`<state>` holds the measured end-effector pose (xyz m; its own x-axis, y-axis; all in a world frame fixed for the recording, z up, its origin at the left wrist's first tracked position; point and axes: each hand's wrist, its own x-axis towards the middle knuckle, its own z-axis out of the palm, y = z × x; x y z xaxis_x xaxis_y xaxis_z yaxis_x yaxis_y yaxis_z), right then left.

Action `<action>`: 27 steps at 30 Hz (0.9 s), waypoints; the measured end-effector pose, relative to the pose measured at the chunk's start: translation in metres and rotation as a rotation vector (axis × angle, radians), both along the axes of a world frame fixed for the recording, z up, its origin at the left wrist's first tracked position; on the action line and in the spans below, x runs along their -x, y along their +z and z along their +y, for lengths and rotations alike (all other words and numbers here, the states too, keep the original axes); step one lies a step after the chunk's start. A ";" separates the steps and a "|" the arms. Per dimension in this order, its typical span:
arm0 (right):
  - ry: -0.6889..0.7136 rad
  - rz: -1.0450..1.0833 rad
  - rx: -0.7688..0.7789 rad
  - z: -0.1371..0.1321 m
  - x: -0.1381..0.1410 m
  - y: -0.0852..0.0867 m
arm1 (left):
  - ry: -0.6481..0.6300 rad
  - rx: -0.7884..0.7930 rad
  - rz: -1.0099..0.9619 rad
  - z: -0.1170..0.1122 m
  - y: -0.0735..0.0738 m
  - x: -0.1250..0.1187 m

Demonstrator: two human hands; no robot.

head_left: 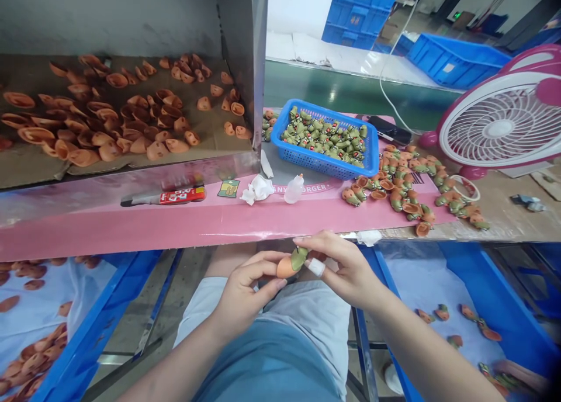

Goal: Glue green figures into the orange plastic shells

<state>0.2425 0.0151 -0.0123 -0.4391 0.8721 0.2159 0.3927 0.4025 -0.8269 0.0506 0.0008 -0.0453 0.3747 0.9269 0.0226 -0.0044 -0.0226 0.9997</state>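
small orange-and-green moulded figure (291,264): above the lap, pinched between left hand (245,297) and right hand (346,267), fingers of both curled closely on it. probably light, slightly soft, perhaps slippery; firmest hold likely at wide orange end. blue plastic basket (326,112) of green-painted pieces ahead, on pink board (131,235).

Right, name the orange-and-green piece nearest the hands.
The orange-and-green piece held between left hand and right hand; the others lie apart, on the pink board or in the blue basket and trays.
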 end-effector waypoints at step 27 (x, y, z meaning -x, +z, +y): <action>-0.534 -0.206 0.035 0.031 -0.051 -0.053 | 0.073 -0.845 0.697 0.014 -0.022 0.016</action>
<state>0.2933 0.0462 -0.0657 0.0344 0.9896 0.1396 0.6888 0.0777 -0.7207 0.0348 0.0146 -0.0673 0.4969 0.7327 0.4650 0.5848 -0.6786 0.4444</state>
